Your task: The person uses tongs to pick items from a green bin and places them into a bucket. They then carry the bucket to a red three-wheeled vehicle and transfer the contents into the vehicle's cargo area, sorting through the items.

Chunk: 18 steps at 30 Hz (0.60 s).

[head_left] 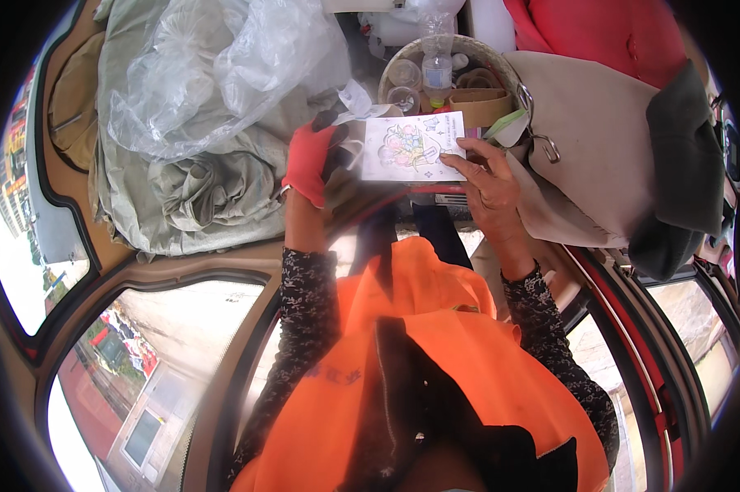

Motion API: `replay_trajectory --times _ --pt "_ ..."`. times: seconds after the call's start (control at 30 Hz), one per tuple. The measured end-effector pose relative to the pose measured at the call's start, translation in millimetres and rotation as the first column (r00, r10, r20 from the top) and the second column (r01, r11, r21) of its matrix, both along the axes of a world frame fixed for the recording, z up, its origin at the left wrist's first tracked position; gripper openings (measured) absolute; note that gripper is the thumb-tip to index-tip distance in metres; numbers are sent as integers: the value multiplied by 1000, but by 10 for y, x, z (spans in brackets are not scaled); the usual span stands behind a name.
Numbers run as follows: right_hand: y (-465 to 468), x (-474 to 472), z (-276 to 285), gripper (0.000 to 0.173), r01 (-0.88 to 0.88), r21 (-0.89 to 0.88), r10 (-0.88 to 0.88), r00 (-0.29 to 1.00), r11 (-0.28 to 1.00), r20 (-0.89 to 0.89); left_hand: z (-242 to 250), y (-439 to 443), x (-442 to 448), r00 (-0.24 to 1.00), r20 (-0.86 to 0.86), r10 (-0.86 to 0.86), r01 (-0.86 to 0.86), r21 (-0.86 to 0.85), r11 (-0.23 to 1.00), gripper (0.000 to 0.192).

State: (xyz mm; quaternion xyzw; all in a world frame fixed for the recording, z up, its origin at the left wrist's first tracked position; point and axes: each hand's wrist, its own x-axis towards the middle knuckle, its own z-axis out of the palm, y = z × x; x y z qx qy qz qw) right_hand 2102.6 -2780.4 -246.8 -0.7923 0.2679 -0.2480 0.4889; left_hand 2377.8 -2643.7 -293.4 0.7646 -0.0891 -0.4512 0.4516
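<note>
My right hand [491, 184] is bare and pinches the right edge of a white card [410, 154]. The card carries a drawing of a flower bouquet and some writing. On my left hand [311, 160] is a red glove with dark fingers. Its fingers close around crumpled white paper or plastic strips [360, 107], just left of the card. Which material the strips are I cannot tell. Behind the card stands a round basket or bucket [395, 56], holding a clear plastic bottle [437, 74], clear cups [405, 75] and a piece of brown cardboard [480, 107].
Clear plastic bags [222, 67] lie over a bundled grey-green sheet [161, 212] at left. At right are a beige seat cover [591, 117], a metal hook [548, 147] by the basket, and red fabric [603, 31]. The vehicle's door frame [222, 270] surrounds me.
</note>
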Motion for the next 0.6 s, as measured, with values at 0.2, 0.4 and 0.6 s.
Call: replay_trajectory --times 0.2,0.4,0.6 --pt "40 17 -31 53 2 -39 -2 1000 999 -12 260 -66 -96 987 -142 80 -87 -43 995 40" --pt "23 4 -76 42 36 -48 -38 998 998 -46 159 -34 -92 990 -117 80 -84 -29 996 42" --pt "-159 75 -26 21 265 402 -270 962 876 -44 85 -12 -118 994 -71 86 -90 -53 995 43"
